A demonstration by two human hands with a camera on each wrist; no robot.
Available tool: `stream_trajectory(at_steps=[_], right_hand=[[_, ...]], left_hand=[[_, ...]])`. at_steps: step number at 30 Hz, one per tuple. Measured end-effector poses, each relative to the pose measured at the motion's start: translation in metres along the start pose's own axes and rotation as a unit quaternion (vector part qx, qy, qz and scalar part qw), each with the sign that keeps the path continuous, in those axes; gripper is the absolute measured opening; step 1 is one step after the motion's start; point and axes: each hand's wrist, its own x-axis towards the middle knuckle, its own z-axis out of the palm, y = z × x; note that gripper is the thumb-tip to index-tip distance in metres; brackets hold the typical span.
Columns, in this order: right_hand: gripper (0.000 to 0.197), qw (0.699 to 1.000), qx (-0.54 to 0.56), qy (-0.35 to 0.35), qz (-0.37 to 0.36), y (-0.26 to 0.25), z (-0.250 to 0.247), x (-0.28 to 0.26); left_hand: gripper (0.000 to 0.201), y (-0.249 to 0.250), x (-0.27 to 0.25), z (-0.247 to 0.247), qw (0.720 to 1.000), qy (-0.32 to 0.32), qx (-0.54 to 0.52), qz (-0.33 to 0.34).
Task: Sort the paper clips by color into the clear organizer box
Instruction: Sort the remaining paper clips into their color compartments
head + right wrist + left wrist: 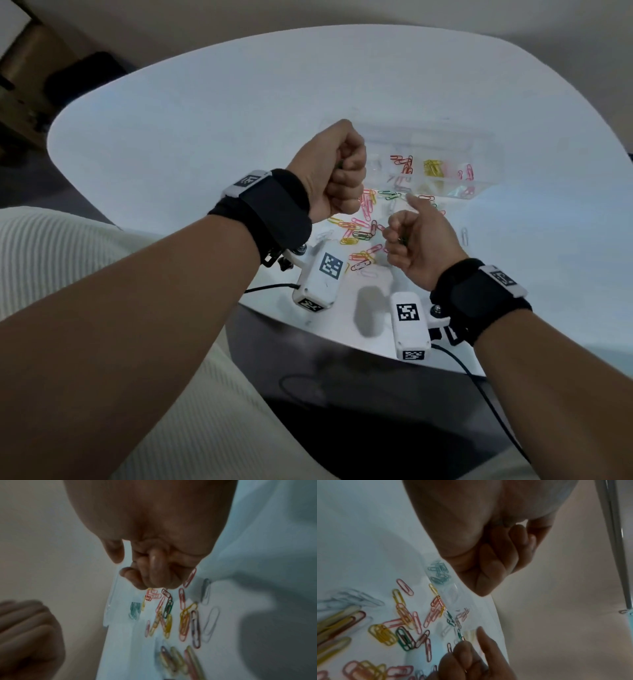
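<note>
My left hand (339,174) is a raised fist over the left end of the clear organizer box (486,144), with a dark green sliver of paper clip showing between thumb and fingers. The right hand (411,240) hovers over the loose pile of mixed-colour paper clips (363,226), fingers curled round a dark sliver and thumb stuck out towards the box. The box holds red clips (404,164), yellow clips (433,168) and pink clips (466,173). Green clips (439,573) lie in another compartment. In the wrist views both palms (488,561) (154,572) hide what they hold.
The white round table (239,120) has its front edge just under my wrists, with dark floor and cables below. White tagged wrist cameras (325,277) (409,322) hang beneath both arms. A lone white clip (464,236) lies to the right of the pile.
</note>
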Motion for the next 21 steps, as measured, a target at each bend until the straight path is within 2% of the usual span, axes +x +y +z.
stream_trajectory(at_steps=[2, 4, 6, 7, 9, 10, 13, 15, 17, 19, 21], right_hand=[[0.044, 0.983, -0.163, 0.063, -0.054, 0.003, 0.002, 0.002], [0.040, 0.916, -0.361, 0.101, -0.141, 0.006, 0.003, 0.006], [0.019, 0.847, -0.490, 0.102, -0.178, 0.008, 0.005, 0.011], [0.012, 0.818, -0.536, 0.100, -0.182, 0.008, 0.007, 0.012], [0.014, 0.773, -0.602, 0.095, -0.176, 0.008, 0.011, 0.013], [0.016, 0.756, -0.625, 0.095, -0.173, 0.006, 0.013, 0.012], [0.015, 0.719, -0.666, 0.104, -0.168, 0.001, 0.020, 0.010], [0.012, 0.703, -0.682, 0.103, -0.174, -0.001, 0.021, 0.010], [0.010, 0.705, -0.680, 0.098, -0.178, -0.001, 0.019, 0.010], [0.007, 0.732, -0.647, 0.100, -0.190, -0.001, 0.015, 0.011], [0.010, 0.782, -0.575, 0.113, -0.211, -0.001, 0.011, 0.012]], left_hand=[[0.039, -0.001, 0.002, 0.000, 0.997, 0.048, 0.053, -0.003], [0.043, -0.006, 0.004, -0.002, 0.989, 0.089, 0.117, -0.013], [0.041, -0.013, 0.006, -0.003, 0.977, 0.114, 0.178, -0.030], [0.038, -0.016, 0.007, -0.003, 0.968, 0.123, 0.214, -0.035], [0.033, -0.021, 0.007, -0.003, 0.942, 0.136, 0.304, -0.038], [0.031, -0.023, 0.008, -0.004, 0.931, 0.141, 0.334, -0.035], [0.030, -0.030, 0.007, -0.007, 0.923, 0.149, 0.353, -0.034], [0.028, -0.031, 0.005, -0.008, 0.911, 0.153, 0.380, -0.037], [0.028, -0.029, 0.004, -0.008, 0.897, 0.149, 0.414, -0.037], [0.026, -0.027, 0.003, -0.007, 0.885, 0.146, 0.441, -0.033], [0.025, -0.024, 0.005, -0.006, 0.879, 0.150, 0.453, -0.024]])
